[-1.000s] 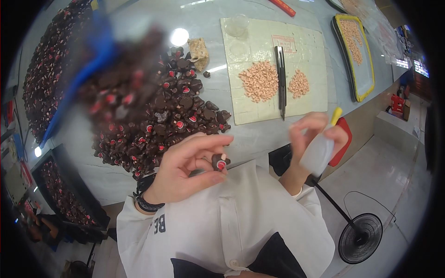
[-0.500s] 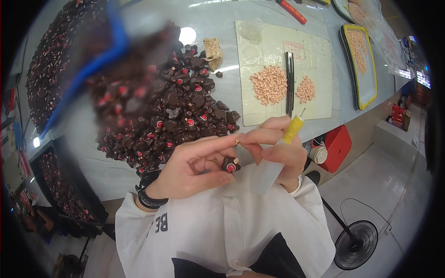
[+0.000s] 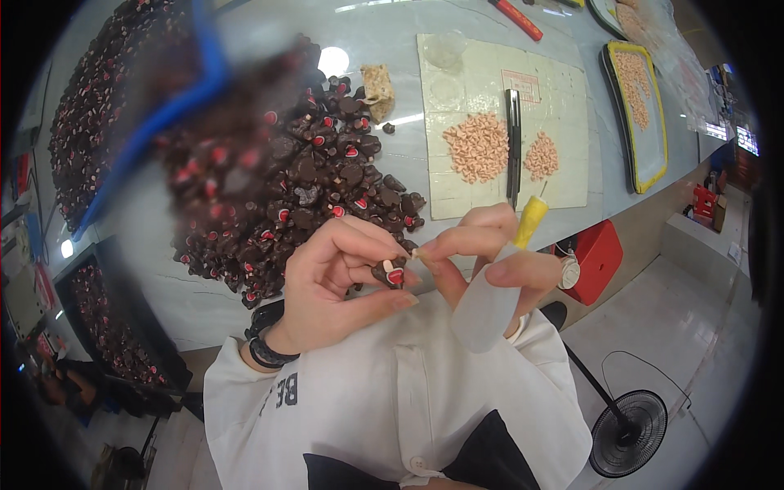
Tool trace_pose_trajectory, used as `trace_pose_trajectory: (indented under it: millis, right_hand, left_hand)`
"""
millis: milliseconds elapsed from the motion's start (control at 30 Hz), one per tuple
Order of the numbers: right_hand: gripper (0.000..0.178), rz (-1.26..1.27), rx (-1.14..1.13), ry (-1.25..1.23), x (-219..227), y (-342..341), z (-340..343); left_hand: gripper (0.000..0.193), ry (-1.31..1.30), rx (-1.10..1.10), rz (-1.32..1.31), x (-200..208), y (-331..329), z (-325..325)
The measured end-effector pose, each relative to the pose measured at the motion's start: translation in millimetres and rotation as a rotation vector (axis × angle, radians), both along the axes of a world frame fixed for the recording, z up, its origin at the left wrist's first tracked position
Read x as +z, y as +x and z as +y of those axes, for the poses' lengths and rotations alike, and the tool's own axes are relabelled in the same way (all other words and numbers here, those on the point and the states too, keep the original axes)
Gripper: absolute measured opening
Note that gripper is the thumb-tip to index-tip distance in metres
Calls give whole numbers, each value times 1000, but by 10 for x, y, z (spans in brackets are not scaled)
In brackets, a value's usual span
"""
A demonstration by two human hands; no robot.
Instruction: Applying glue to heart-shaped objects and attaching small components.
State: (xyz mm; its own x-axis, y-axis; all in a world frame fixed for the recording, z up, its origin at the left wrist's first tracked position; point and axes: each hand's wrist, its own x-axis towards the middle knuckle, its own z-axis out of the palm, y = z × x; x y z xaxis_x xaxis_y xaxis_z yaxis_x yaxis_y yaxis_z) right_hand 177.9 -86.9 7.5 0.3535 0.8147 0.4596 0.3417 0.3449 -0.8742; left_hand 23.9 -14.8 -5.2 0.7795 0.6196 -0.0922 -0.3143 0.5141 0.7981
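Between the fingers and thumb of my left hand (image 3: pixel 327 282) is a small dark brown figure piece (image 3: pixel 394 276) with a red-and-white patch and a pale peg-like bit. My right hand (image 3: pixel 523 265) pinches a tiny pale piece (image 3: pixel 415 254) at its fingertips, close beside the brown one. Held in the same right hand is a translucent squeeze bottle (image 3: pixel 482 317), its yellow top (image 3: pixel 532 220) ending in a thin metal needle. Beyond my left hand spreads a large heap of similar brown pieces (image 3: pixel 327 175).
A cream board (image 3: pixel 563 192) bears two piles of peach-coloured bits (image 3: pixel 478 147) parted by a black bar (image 3: pixel 513 155). Farther right lies a yellow-rimmed tray (image 3: pixel 663 147). A blurred blue-edged object (image 3: pixel 214 69) hangs in the upper left. A fan (image 3: pixel 627 437) stands on the floor.
The brown figure piece has moved slightly left and up and turned in my left fingers. My left index finger has drawn back from my right fingertips. The bottle has shifted right.
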Motion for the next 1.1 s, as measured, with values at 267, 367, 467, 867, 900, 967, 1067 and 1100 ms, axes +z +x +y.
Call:
trace_pose_trajectory:
  millis: [267, 367, 467, 867, 900, 967, 1067, 1100]
  right_hand:
    - [34, -80, 63, -93, 19, -30, -40]
    - [30, -120, 60, -81, 13, -39, -39]
    - [26, -149, 59, -82, 27, -46, -37]
    - [20, -217, 76, -121, 5, -25, -43]
    - [20, -215, 75, -129, 0, -21, -46]
    - [20, -181, 87, -131, 6, -8, -60]
    - [22, -208, 90, -121, 29, -13, -56]
    - [23, -222, 90, -117, 32, -15, -55]
  left_hand:
    - [35, 211, 76, 74, -23, -4, -20]
    - [35, 308, 106, 167, -6, -22, -22]
    - [35, 438, 137, 193, 7, -24, -5]
    - [33, 412, 117, 209, 44, -18, -7]
    - [33, 413, 118, 210, 48, -20, -13]
    - [32, 448, 115, 229, 59, -18, -20]
    - [33, 583, 151, 274, 90, -9, -13]
    - [33, 583, 150, 273, 87, -12, -14]
